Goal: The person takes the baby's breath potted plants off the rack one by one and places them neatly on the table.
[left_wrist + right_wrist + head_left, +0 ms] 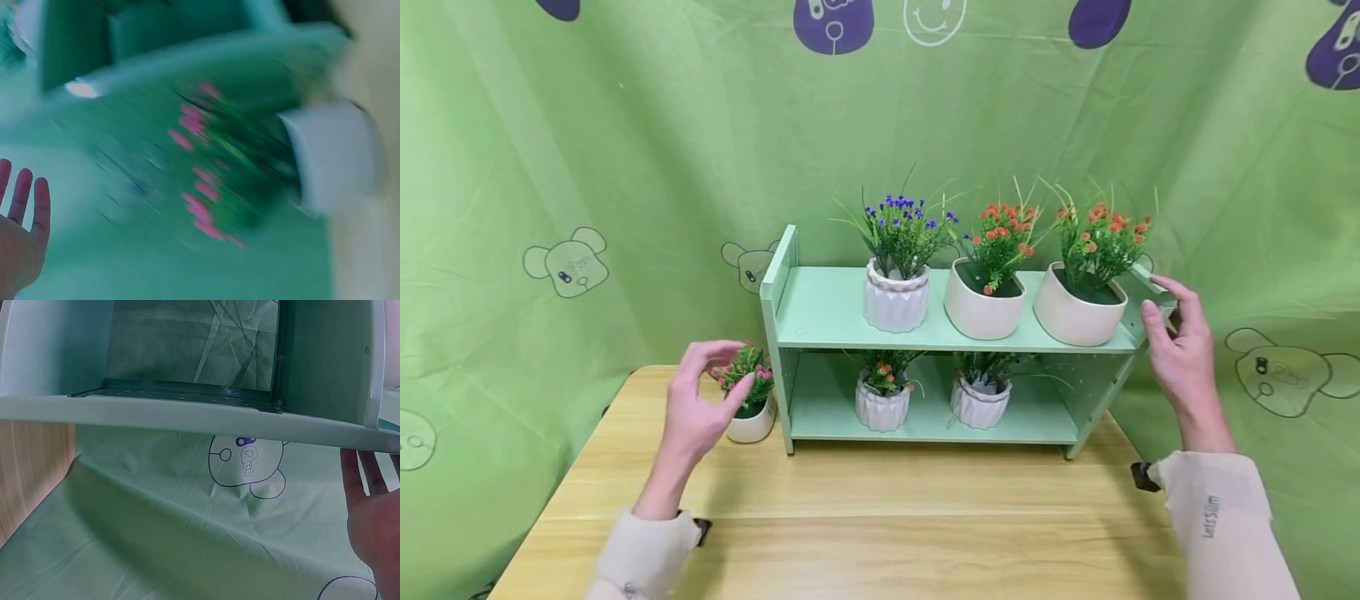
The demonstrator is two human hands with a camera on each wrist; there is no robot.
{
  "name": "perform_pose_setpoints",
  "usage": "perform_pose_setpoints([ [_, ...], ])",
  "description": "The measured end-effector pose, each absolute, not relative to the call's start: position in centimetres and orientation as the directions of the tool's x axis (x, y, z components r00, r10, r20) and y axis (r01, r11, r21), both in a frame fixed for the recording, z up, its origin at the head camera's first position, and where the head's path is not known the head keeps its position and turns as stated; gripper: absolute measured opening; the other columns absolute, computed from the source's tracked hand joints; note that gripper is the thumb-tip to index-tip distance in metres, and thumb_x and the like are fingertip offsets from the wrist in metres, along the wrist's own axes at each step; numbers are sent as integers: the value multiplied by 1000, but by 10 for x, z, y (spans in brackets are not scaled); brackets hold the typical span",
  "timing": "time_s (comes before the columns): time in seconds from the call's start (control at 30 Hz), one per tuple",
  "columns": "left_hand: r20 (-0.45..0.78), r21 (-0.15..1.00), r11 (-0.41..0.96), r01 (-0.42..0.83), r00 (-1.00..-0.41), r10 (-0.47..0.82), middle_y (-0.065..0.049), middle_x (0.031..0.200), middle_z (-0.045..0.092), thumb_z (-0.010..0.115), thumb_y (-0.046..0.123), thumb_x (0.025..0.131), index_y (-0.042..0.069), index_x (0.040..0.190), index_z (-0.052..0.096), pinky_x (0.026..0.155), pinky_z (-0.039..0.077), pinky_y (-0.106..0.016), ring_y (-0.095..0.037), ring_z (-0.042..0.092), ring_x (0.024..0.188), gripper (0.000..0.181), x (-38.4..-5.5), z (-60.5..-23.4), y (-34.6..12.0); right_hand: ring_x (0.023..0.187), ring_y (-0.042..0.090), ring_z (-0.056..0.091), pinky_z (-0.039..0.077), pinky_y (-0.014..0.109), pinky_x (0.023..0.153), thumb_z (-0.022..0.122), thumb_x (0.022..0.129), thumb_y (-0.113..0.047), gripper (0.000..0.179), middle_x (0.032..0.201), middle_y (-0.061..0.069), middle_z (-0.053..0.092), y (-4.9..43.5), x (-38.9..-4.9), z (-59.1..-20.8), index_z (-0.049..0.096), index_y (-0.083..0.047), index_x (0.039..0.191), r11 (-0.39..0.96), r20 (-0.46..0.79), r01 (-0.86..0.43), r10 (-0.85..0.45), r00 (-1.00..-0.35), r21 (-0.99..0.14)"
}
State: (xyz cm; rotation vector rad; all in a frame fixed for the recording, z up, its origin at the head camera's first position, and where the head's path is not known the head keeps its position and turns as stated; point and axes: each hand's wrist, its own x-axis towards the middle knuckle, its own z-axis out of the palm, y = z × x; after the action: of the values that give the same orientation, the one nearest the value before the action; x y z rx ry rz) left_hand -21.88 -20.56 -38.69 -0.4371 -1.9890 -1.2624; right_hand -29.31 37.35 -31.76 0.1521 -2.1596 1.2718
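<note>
My left hand [696, 408] hovers in front of a small white pot with pink flowers [750, 421], thumb and fingers spread apart with nothing between them. That pot stands on the table just left of a mint-green two-tier shelf [820, 307]; in the left wrist view the pot [337, 156] is blurred. At the shelf's right end, my right hand [1183, 354] has its fingertips at the side panel, the thumb held apart. The right wrist view has the fingers [354, 478] reaching straight up to the panel's edge.
On the top tier stand a white fluted pot with purple flowers [896, 304] and two cream pots [985, 315] with orange flowers. Below are two smaller fluted pots [882, 410]. The wooden table [880, 533] lies in front, a green printed curtain [700, 150] behind.
</note>
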Motion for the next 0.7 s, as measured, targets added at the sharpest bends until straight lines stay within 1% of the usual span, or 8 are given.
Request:
perform_pose_setpoints([
  [0.07, 766, 582, 458, 672, -642, -31, -3, 114, 60, 77, 4, 77, 11, 120, 61, 95, 46, -22, -14, 55, 102, 47, -219, -370, -186, 92, 3, 51, 47, 5, 75, 51, 99, -23, 44, 119, -9, 49, 374, -293, -318, 43, -26, 142, 531, 560, -390, 204, -803, -752],
  [0.13, 790, 536, 452, 713, -613, 30, -3, 117, 60, 76, 10, 79, 12, 121, 60, 97, 46, -25, -20, 56, 105, 45, -223, -356, -165, 92, 3, 51, 47, 4, 75, 51, 99, -24, 44, 119, -8, 49, 374, -294, -318, 43, -27, 142, 530, 556, -387, 204, -805, -755],
  [0.23, 785, 512, 450, 732, -611, 103, 0, 123, 57, 75, 22, 82, 18, 126, 59, 99, 47, -32, -25, 55, 110, 47, -236, -338, -136, 95, 2, 51, 46, 4, 76, 51, 99, -25, 45, 122, -6, 49, 375, -295, -319, 42, -27, 143, 531, 550, -379, 207, -809, -758],
  [0.3, 754, 532, 456, 714, -644, 128, 3, 128, 54, 74, 32, 83, 25, 130, 56, 99, 48, -33, -21, 53, 115, 51, -248, -329, -119, 97, 2, 51, 46, 4, 77, 51, 99, -26, 45, 126, -4, 49, 376, -296, -319, 42, -28, 143, 535, 547, -374, 208, -811, -758],
  [0.4, 693, 576, 467, 671, -704, 156, 3, 140, 45, 71, 42, 84, 33, 136, 50, 100, 49, -34, -15, 46, 125, 57, -266, -318, -99, 102, 1, 50, 45, 3, 79, 50, 99, -26, 46, 132, -1, 47, 377, -297, -320, 41, -28, 143, 537, 544, -373, 201, -814, -757],
  [0.47, 655, 604, 470, 644, -737, 168, 1, 145, 40, 70, 46, 84, 37, 137, 47, 100, 49, -36, -15, 42, 129, 59, -275, -313, -88, 102, 1, 50, 45, 3, 79, 50, 99, -26, 46, 133, 0, 47, 377, -297, -320, 41, -27, 144, 537, 543, -374, 197, -816, -757],
  [0.57, 625, 620, 478, 622, -760, 178, -3, 150, 35, 70, 46, 84, 37, 137, 47, 100, 49, -40, -20, 39, 133, 58, -286, -309, -75, 100, 2, 50, 45, 3, 79, 50, 99, -26, 46, 130, -2, 47, 377, -297, -321, 40, -27, 144, 535, 543, -375, 197, -816, -757],
  [0.7, 611, 637, 489, 596, -777, 151, -6, 151, 32, 71, 45, 83, 31, 133, 52, 99, 49, -45, -28, 41, 132, 56, -297, -309, -63, 97, 2, 50, 45, 3, 78, 50, 99, -26, 45, 127, -3, 48, 377, -298, -321, 41, -28, 143, 535, 545, -374, 204, -813, -758],
])
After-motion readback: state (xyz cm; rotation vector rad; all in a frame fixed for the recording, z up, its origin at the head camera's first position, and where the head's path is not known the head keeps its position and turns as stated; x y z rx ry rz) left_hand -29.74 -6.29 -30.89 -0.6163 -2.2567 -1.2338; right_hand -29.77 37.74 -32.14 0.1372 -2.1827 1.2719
